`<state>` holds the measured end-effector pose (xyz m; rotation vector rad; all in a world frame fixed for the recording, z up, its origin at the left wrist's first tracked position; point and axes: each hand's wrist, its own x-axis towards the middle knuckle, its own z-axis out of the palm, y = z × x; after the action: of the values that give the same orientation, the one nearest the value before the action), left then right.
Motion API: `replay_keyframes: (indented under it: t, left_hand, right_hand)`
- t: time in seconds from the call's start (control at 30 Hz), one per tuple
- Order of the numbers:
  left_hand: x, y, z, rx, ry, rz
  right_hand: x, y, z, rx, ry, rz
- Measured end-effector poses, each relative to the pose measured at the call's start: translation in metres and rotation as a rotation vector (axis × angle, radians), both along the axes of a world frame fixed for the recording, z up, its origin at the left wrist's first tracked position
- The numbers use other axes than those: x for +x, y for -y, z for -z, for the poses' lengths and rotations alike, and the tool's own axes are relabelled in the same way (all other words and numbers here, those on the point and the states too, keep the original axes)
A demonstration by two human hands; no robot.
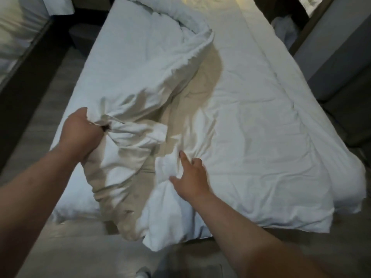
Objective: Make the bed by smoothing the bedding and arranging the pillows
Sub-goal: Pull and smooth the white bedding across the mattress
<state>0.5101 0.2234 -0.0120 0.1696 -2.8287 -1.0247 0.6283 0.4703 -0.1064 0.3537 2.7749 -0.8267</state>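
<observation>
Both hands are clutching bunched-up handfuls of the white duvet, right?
Not quite. Only the left hand clutches a bunched-up handful of the white duvet. The right hand is open, fingers spread on the fabric, as the head view shows.

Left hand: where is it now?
Head view, left of centre: the left hand grips a bunched fold of the duvet over the near left side of the bed, with the right hand on the duvet to its right.
</observation>
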Motion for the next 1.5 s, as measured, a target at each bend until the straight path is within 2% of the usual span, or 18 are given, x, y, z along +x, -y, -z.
replay_keyframes:
  t: [0.1, 0.23, 0.37, 0.43, 0.5, 0.57, 0.63, 0.7, 0.77, 0.87, 0.93, 1.0, 1.07, 1.13, 1.17, 1.23, 1.4, 1.5]
  left_hand:
    - [-0.008, 0.016, -0.015, 0.214, 0.037, -0.076]
    - [-0.006, 0.033, -0.031, 0.533, 0.149, -0.029]
    - [0.005, 0.028, -0.036, 0.799, 0.248, 0.061]
    - [0.014, 0.010, -0.040, 0.862, 0.303, 0.138]
    - [0.030, -0.025, -0.050, 0.819, 0.329, 0.245]
    - [0.044, -0.068, -0.047, 0.614, 0.361, 0.405]
    - [0.063, -0.112, -0.039, 0.479, 0.483, 0.594]
    - [0.076, -0.142, -0.026, 0.556, 0.649, 0.677]
    - [0.078, -0.152, -0.010, 0.535, 0.533, 0.527]
    - [0.075, -0.143, 0.018, -0.013, 0.002, 0.366]
    - [0.081, -0.141, 0.040, -0.312, 0.029, 0.432]
    - [0.091, -0.145, 0.066, -0.422, 0.250, 0.476]
    - [0.101, -0.155, 0.084, -0.300, 0.426, 0.437]
    - [0.110, -0.165, 0.094, 0.091, 0.413, 0.250]
    - [0.112, -0.168, 0.098, 0.180, 0.358, 0.129]
    - [0.112, -0.173, 0.098, 0.064, 0.329, 0.042]
    - [0.096, -0.189, 0.098, -0.168, 0.510, 0.068]
    - [0.090, -0.202, 0.107, -0.077, 0.512, 0.040]
  right_hand:
    - [-0.017, 0.010, -0.009, -0.095, -0.057, -0.083]
    - [-0.022, 0.036, -0.003, 0.166, 0.006, -0.248]
    - [-0.020, 0.023, -0.006, -0.011, 0.202, -0.338]
    - [-0.022, 0.004, -0.030, -0.261, 0.168, -0.216]
    - [-0.022, -0.028, -0.065, -0.824, 0.105, 0.144]
    - [-0.025, -0.068, -0.096, -1.354, 0.081, 0.365]
    - [-0.019, -0.097, -0.118, -1.429, 0.100, 0.355]
    - [-0.008, -0.112, -0.117, -1.206, 0.067, 0.332]
    - [0.001, -0.124, -0.101, -0.842, 0.017, 0.347]
    - [0.017, -0.168, -0.078, -0.701, -0.024, 0.539]
    - [0.029, -0.214, -0.077, -0.665, -0.107, 0.666]
    - [0.043, -0.264, -0.076, -0.545, -0.174, 0.728]
    - [0.053, -0.304, -0.069, -0.365, -0.140, 0.727]
    - [0.060, -0.328, -0.053, -0.219, -0.013, 0.657]
    - [0.061, -0.334, -0.045, -0.193, 0.047, 0.621]
    - [0.062, -0.337, -0.030, -0.219, 0.121, 0.590]
    - [0.066, -0.330, 0.001, -0.234, 0.100, 0.601]
    - [0.070, -0.323, 0.012, -0.229, 0.056, 0.629]
